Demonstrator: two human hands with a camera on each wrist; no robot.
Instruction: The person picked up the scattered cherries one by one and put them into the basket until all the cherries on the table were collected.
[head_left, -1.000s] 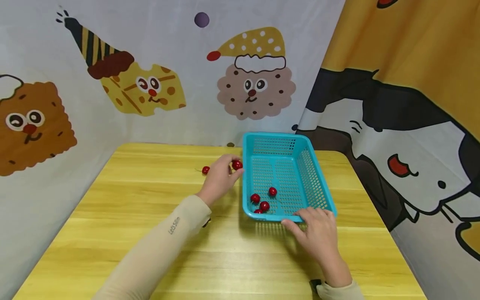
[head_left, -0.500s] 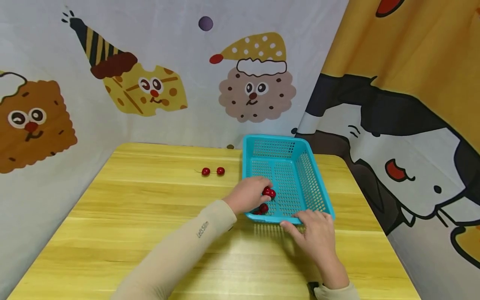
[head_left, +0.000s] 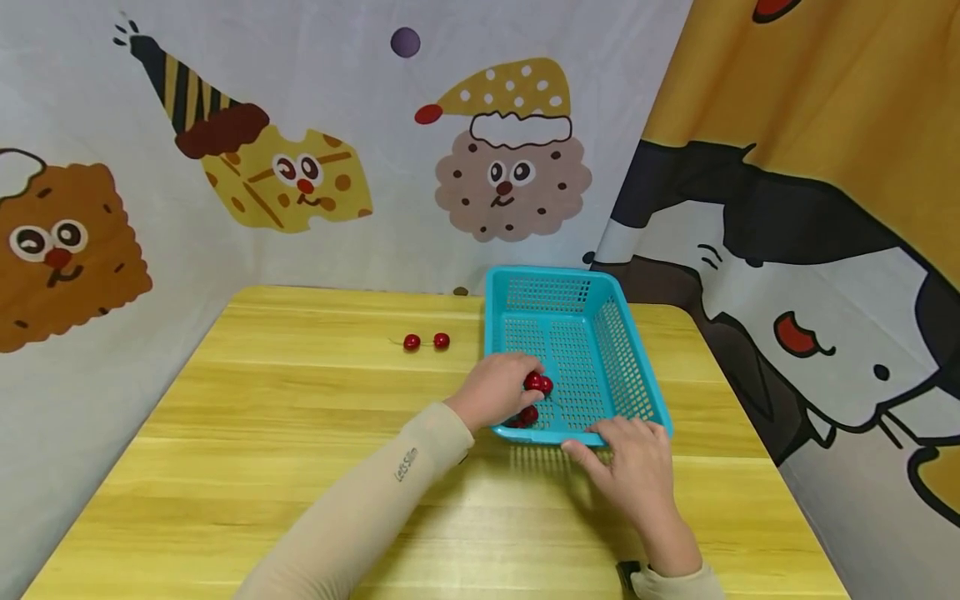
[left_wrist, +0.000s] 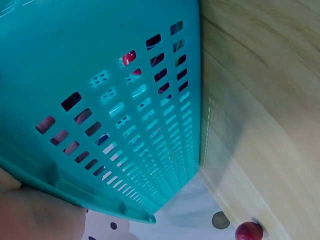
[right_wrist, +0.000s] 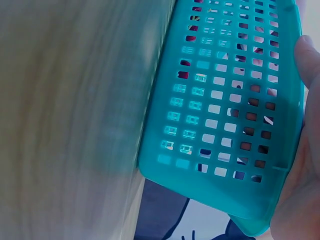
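Observation:
My left hand [head_left: 497,388] reaches over the left wall of a blue plastic basket [head_left: 645,367] and pinches a red cherry [head_left: 533,381] low inside it. Right beside that one lies another cherry [head_left: 547,385]. Nearer the front wall is a further cherry [head_left: 528,414], with one more partly hidden by the rim. With its thumb outside and fingers over the rim, my right hand [head_left: 637,467] grips the basket's front edge. In the right wrist view the thumb [right_wrist: 307,60] shows against the basket wall [right_wrist: 215,195].
Two stemmed cherries, a left one [head_left: 412,342] and a right one [head_left: 441,341], lie on the wooden table [head_left: 300,433] left of the basket. Behind the table hangs a printed cloth [head_left: 337,258], with another curtain [head_left: 825,292] at the right.
My left hand has carried a cherry from the table, left of the basket, into the basket. The right-hand cherry on the table has come into sight. My right hand stays on the rim.

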